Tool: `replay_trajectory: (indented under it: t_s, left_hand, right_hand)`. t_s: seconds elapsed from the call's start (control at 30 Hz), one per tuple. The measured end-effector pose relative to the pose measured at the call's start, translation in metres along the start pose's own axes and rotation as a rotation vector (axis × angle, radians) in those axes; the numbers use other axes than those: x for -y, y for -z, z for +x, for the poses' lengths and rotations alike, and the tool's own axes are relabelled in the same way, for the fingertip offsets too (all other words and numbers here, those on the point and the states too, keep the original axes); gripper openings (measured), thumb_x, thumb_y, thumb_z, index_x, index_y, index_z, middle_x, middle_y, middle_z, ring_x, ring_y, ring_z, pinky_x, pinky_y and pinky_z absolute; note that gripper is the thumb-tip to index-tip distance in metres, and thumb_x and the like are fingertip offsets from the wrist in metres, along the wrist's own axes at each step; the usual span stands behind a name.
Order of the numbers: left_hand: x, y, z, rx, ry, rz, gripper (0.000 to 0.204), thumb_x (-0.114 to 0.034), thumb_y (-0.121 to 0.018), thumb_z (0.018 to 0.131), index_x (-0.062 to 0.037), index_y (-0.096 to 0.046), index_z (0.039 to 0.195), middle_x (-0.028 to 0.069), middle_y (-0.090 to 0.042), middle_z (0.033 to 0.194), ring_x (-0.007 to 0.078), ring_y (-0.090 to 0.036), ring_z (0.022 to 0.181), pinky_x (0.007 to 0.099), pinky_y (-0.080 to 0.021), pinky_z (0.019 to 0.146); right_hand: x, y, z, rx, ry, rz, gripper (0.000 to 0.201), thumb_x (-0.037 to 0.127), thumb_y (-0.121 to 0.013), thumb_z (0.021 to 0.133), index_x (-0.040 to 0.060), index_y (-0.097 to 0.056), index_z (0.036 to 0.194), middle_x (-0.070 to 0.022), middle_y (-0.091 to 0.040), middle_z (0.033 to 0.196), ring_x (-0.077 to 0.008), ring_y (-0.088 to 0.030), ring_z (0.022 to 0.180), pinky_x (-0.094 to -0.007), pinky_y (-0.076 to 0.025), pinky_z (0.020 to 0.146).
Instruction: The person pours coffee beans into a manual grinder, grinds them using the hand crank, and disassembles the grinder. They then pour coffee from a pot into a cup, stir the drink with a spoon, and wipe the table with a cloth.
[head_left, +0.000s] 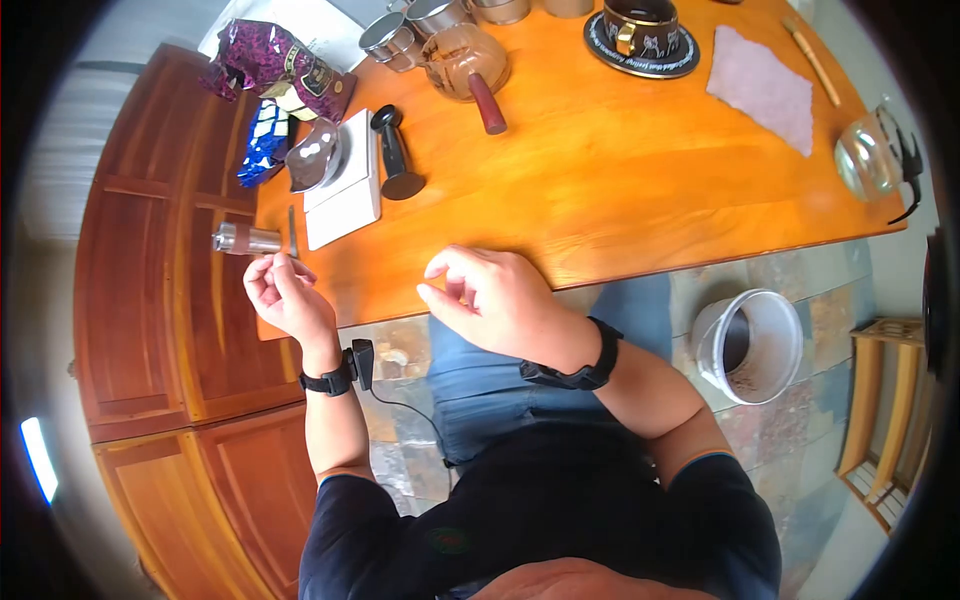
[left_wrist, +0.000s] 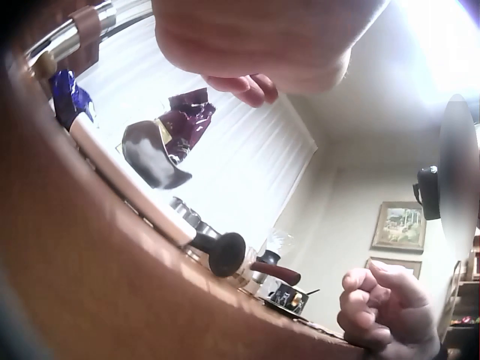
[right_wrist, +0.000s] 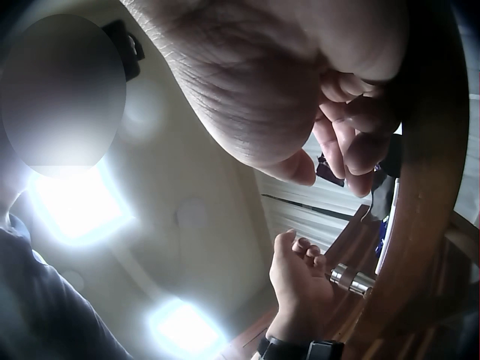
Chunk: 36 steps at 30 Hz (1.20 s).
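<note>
My left hand (head_left: pixel 290 300) is held at the table's front left edge with loosely curled fingers and nothing in them. Nearest to it lies a metal cylinder with a brown band (head_left: pixel 240 238), beside a thin dark stick-like thing (head_left: pixel 292 230). To the right, my right hand (head_left: pixel 505 300) hovers by the front edge, fingers loosely bent and nothing held. Beyond the hands, a dark glossy bowl (head_left: pixel 314 158) sits over a flat white slab (head_left: pixel 343 205). A black tool with a round flat end (head_left: pixel 395 150) lies beside the slab.
At the back left stand a purple bag (head_left: pixel 290 75) and a blue packet (head_left: pixel 263 145). Metal cups (head_left: pixel 392 42) and a brown pot with a red handle (head_left: pixel 487 105) are behind. A cup (head_left: pixel 640 30), cloth (head_left: pixel 762 88) and glass carafe (head_left: pixel 868 158) are right; a bucket (head_left: pixel 785 345) is below.
</note>
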<state>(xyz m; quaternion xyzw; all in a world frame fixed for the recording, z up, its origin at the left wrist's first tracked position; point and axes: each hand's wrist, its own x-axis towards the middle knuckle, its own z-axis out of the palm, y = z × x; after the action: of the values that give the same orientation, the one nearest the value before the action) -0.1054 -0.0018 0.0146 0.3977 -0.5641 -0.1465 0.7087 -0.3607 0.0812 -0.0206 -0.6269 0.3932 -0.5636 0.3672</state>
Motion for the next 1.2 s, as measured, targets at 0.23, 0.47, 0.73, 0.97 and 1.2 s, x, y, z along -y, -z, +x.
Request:
replay_trajectory:
  t_s: [0.23, 0.47, 0.73, 0.97, 1.2]
  left_hand:
    - [0.018, -0.014, -0.014, 0.007, 0.407, -0.126, 0.005, -0.007, -0.063, 0.099, -0.0077, -0.058, 0.101, -0.0039, -0.052, 0.070, 0.0030, -0.042, 0.057, 0.0191, -0.030, 0.049]
    - [0.023, -0.006, -0.023, 0.173, 0.508, -0.197, 0.006, -0.007, -0.063, 0.099, -0.0070, -0.060, 0.104, -0.0059, -0.052, 0.072, 0.0006, -0.042, 0.060, 0.0171, -0.029, 0.052]
    - [0.022, 0.003, -0.031, 0.192, 0.512, -0.303, 0.006, -0.004, -0.063, 0.100, -0.0050, -0.059, 0.105, -0.0090, -0.050, 0.075, -0.0014, -0.038, 0.063, 0.0170, -0.025, 0.055]
    - [0.024, 0.006, -0.036, 0.255, 0.552, -0.333, 0.006, -0.004, -0.061, 0.101, -0.0068, -0.058, 0.105, -0.0105, -0.048, 0.077, -0.0028, -0.034, 0.063, 0.0167, -0.022, 0.055]
    - [0.021, 0.013, -0.035, 0.201, 0.594, -0.455, 0.008, -0.001, -0.061, 0.100, -0.0065, -0.057, 0.104, -0.0106, -0.048, 0.076, -0.0029, -0.035, 0.063, 0.0164, -0.023, 0.056]
  right_hand:
    - [0.006, 0.001, 0.000, 0.038, -0.053, -0.047, 0.015, 0.014, -0.073, 0.093, 0.0040, -0.065, 0.100, -0.0047, -0.067, 0.071, -0.0112, -0.061, 0.055, -0.0266, -0.049, 0.052]
    - [0.014, 0.013, -0.008, 0.026, -0.125, -0.073, 0.012, 0.014, -0.074, 0.093, 0.0045, -0.068, 0.098, -0.0036, -0.064, 0.069, -0.0089, -0.058, 0.054, -0.0246, -0.044, 0.051]
    - [0.017, 0.142, -0.061, -0.542, -0.176, -0.279, 0.008, 0.008, -0.063, 0.102, 0.0015, -0.068, 0.099, -0.0037, -0.069, 0.081, -0.0070, -0.061, 0.069, -0.0218, -0.049, 0.062]
    - [0.047, 0.273, -0.097, -1.153, 0.090, -0.686, 0.014, 0.019, -0.062, 0.104, 0.0054, -0.065, 0.104, 0.0002, -0.062, 0.086, -0.0064, -0.054, 0.074, -0.0217, -0.041, 0.063]
    - [0.069, 0.377, -0.108, -1.301, 0.024, -0.933, 0.036, 0.028, -0.061, 0.103, -0.0006, -0.055, 0.125, -0.0088, -0.059, 0.118, -0.0169, -0.054, 0.108, -0.0317, -0.044, 0.097]
